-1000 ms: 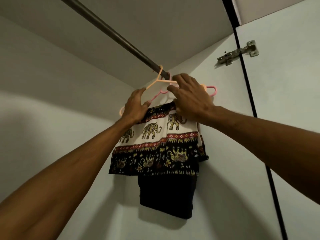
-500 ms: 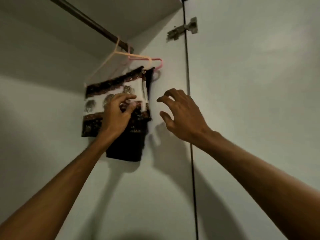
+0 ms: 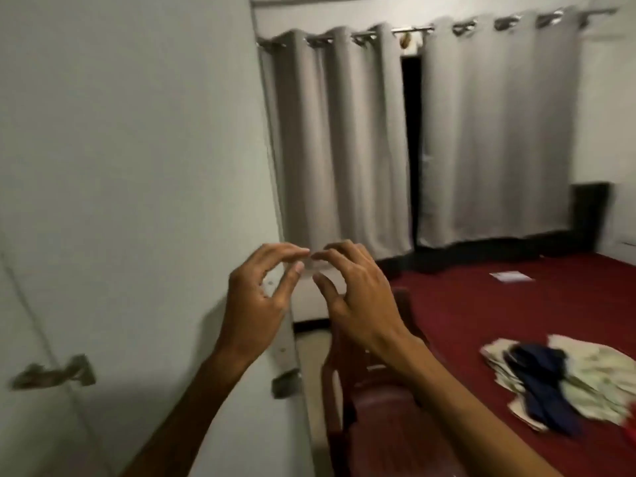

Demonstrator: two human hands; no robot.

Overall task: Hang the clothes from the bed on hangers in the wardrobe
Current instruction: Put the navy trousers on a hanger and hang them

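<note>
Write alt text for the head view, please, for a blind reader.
The empty left hand and right hand hover with fingertips close together beside a grey wardrobe door. A cream and navy clothes pile lies on the dark red bed, backed by grey eyelet curtains.

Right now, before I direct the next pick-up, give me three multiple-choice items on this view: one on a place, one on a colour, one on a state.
1. Where does the pile of clothes lie?
A. on the chair seat
B. on the red bed
C. on the floor under the curtains

2. What colour is the garment lying across the pale ones in that pile?
A. pink
B. yellow
C. navy blue

3. What do the left hand and the right hand hold?
A. nothing
B. a hanger each
C. one shirt between them

Answers: 1 B, the pile sits on the red sheet at the right of the view. 2 C, a dark blue piece crosses the cream fabric. 3 A, both hands hover with fingers loosely curled and nothing in them.
</note>
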